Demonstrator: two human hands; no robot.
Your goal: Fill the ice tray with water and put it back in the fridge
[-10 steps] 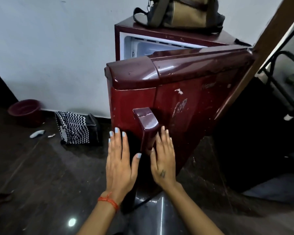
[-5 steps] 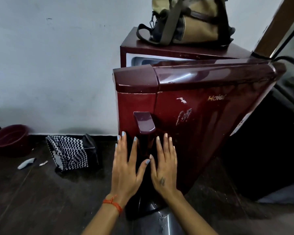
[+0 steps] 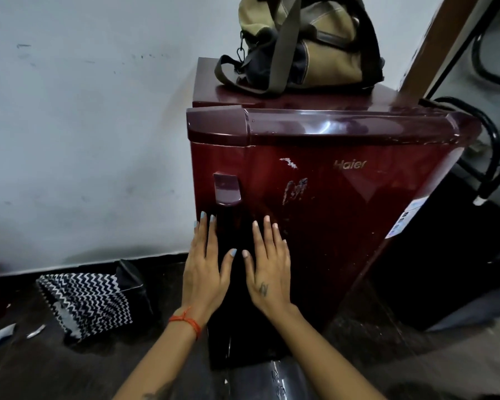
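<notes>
Standing against the pale wall point(image 3: 84, 125), the maroon fridge point(image 3: 344, 226) was found with its door flush to the cabinet, the ice tray nowhere visible from outside. Both hands lay flat on the lower front of the door, just below the door handle point(image 3: 226, 188). The left hand point(image 3: 207, 280) was spread with straight fingers, pressing near the door's left edge; it gripped nothing. The right hand point(image 3: 269, 274) was likewise extended and flat, pressing just to the right of the left one, thumbs close but apart. An orange thread point(image 3: 186, 321) circled the left wrist. A scuffed patch point(image 3: 295, 190) and brand lettering marked the door above the right hand. A khaki bag point(image 3: 309, 44) sat on top of the fridge. On the dark floor point(image 3: 41, 370) to the left lay a zigzag-patterned bag point(image 3: 87, 301), well apart from the hands.
</notes>
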